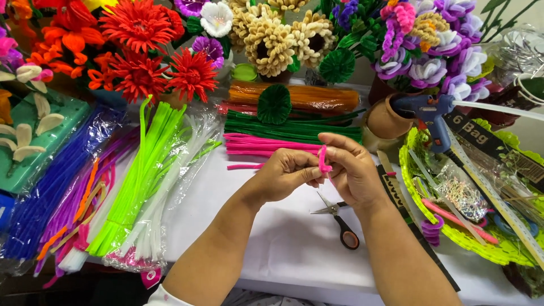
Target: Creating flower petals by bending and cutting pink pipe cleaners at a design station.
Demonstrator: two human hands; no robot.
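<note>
Two hands pinch one pink pipe cleaner above the bench

Two bare hands meet over the middle of the white bench. The left hand and the right hand both have their fingers drawn close together on a short pink pipe cleaner, which stands nearly upright between them, bent at the top. Thumb and forefinger tips of each hand press on it, so neither hand is spread open.

Just below the hands lie small scissors with black and orange handles, blades a little apart, resting flat on the bench. Behind the hands sit bundles of pipe cleaners: a pink bundle, a dark green bundle and an orange bundle in a clear wrap, with a green coiled disc lying on them. To the left, clear bags hold lime green stems, white ones, purple ones and blue stems.

To the right, a blue glue gun rests near a clay pot, beside a lime green basket holding small bits. Along the back stand finished fuzzy flowers: red blooms, cream blooms and purple blooms
</note>
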